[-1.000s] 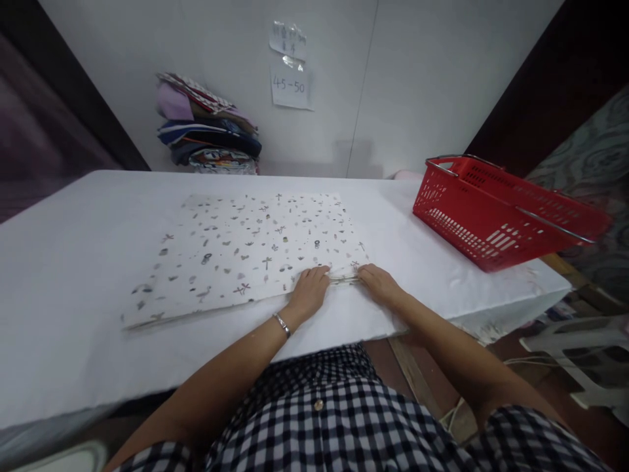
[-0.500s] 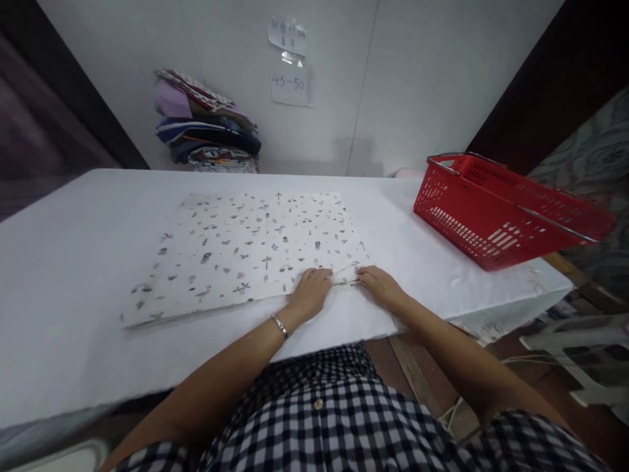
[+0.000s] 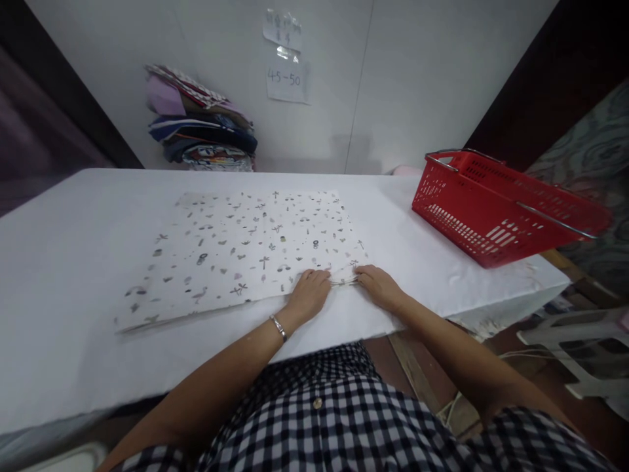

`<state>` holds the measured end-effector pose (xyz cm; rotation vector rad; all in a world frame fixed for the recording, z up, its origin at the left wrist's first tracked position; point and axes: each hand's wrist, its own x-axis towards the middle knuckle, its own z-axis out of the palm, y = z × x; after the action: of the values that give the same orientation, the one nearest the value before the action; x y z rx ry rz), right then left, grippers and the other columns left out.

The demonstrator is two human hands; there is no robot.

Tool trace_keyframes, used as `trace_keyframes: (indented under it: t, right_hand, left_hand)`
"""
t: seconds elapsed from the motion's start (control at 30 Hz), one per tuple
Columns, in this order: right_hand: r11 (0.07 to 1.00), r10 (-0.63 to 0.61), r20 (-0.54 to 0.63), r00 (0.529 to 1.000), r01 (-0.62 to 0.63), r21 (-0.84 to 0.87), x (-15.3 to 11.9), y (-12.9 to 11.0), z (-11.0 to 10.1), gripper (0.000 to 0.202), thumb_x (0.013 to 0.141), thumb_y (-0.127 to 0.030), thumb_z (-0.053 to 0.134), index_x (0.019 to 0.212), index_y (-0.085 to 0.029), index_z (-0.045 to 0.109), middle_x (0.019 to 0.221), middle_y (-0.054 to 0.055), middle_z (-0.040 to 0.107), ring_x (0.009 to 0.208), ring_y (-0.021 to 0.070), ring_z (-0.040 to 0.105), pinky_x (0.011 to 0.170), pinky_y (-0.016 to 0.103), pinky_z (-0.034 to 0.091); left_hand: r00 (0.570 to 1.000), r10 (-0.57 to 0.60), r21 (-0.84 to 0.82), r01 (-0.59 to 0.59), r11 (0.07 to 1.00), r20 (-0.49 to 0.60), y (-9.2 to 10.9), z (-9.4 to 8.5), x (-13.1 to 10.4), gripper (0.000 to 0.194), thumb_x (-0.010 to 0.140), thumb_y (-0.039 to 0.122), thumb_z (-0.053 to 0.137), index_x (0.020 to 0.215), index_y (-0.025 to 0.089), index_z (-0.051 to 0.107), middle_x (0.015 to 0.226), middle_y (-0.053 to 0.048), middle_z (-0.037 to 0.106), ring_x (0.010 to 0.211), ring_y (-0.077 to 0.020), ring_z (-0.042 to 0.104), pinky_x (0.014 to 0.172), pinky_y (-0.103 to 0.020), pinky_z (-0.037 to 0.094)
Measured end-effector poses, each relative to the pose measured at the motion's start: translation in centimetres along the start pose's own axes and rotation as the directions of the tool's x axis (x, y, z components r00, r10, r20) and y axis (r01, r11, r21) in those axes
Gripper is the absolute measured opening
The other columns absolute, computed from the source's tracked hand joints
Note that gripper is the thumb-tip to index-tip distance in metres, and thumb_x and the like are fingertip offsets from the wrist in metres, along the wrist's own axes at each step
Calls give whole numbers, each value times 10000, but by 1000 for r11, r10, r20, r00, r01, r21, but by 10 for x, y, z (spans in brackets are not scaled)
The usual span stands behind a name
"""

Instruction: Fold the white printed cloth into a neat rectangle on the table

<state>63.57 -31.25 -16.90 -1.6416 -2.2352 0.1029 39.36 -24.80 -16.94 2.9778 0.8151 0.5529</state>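
Note:
A folded white cloth (image 3: 255, 242) printed with small palms, flamingos and rainbows lies flat in layers on the white-covered table (image 3: 59, 262). My left hand (image 3: 311, 292) grips its near edge close to the right corner, fingers on top and curled over the layers. At that corner, my right hand (image 3: 379, 287) pinches the same edge. Between the two hands the layered edge is slightly raised and bunched. Both thumbs are hidden. The cloth's left near corner rests on the table, its layers a little apart.
A red plastic basket (image 3: 491, 210) with metal handles stands tilted at the table's right side. Folded fabrics (image 3: 206, 124) are piled against the back wall. Paper signs (image 3: 286, 82) hang on that wall. A white plastic stool (image 3: 580, 347) is on the floor at right.
The view has shifted slightly. Both hands keep their hold at the cloth's near right corner, and the cloth lies almost as before.

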Motion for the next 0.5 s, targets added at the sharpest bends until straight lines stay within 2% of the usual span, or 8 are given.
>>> trace_keyframes:
  t: [0.13, 0.33, 0.5]
  right_hand:
    - [999, -32, -3, 999, 32, -10, 0, 0, 0, 295, 959, -248, 386, 1139, -180, 609, 1195, 113, 627, 1091, 227, 553, 955, 416, 434]
    - [1000, 22, 9, 1000, -22, 12, 0, -1, -1, 303, 968, -236, 371, 1172, -186, 590, 1187, 95, 633, 1069, 207, 568, 948, 396, 443]
    - [998, -40, 17, 999, 40, -38, 0, -1, -3, 276, 959, -236, 400, 1107, -168, 623, 1204, 118, 623, 1094, 222, 554, 949, 408, 444]
  left_hand:
    - [1000, 0, -11, 0, 1000, 26, 1, -4, 4, 153, 905, 256, 530, 984, 170, 628, 1206, -92, 604, 1111, -227, 530, 975, -414, 399]
    - [1000, -11, 21, 11, 1000, 25, 7, 2, 17, 200, 928, 183, 450, 926, 154, 648, 1177, -82, 623, 1065, -214, 540, 932, -387, 408]
    - [1000, 16, -3, -16, 1000, 4, 10, 7, 17, 273, 935, 139, 391, 947, 150, 663, 1188, -90, 622, 1078, -211, 527, 924, -401, 416]
